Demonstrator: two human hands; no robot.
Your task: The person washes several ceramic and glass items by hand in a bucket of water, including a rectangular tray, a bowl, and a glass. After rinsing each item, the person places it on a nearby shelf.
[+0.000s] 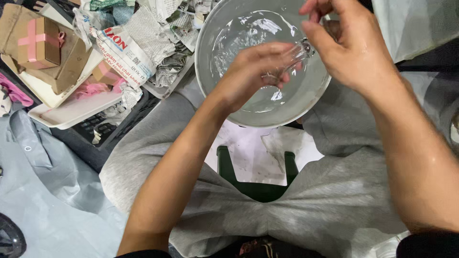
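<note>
Clear glass piece, small and wet, is being held above the round white basin of water. Left hand is closing its fingers around its lower part, while right hand is pinching its upper end. Crumpled newspaper and brown cardboard gift boxes with pink ribbon are lying to the left.

**Both my hands raised, fingers meeting**

My left hand reaches up from the lower left on a bare, straight forearm, fingers curled together and pinching. My right hand comes in from the right, wrist bent, wet, its fingers bunched and curved toward the left fingertips. Both legs are spread apart beneath.
</note>
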